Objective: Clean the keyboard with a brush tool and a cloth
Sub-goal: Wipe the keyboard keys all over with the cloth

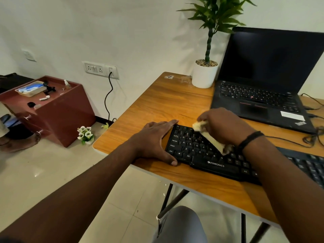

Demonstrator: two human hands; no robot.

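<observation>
The left hand [154, 137] is lying flat with its fingers straight against the left end of the keyboard [201, 151], thumb hooking the near corner. Judging by that pose, it is bracing the board so it does not slide while the other hand is working.

The right hand [224, 127] is gripping a pale yellowish cloth [210, 137] and holding it down across the upper-middle rows of keys; the cloth is trailing in a folded strip towards the wrist. This looks like the wiping step. No brush is showing anywhere I can make out.

The keyboard is sitting near the front-left edge of the wooden tabletop [166, 102], angled slightly, in front of an open laptop [263, 95]. It is black, with white lettering and a brand name printed on its front lip, and its right part is hiding under the right forearm.
</observation>
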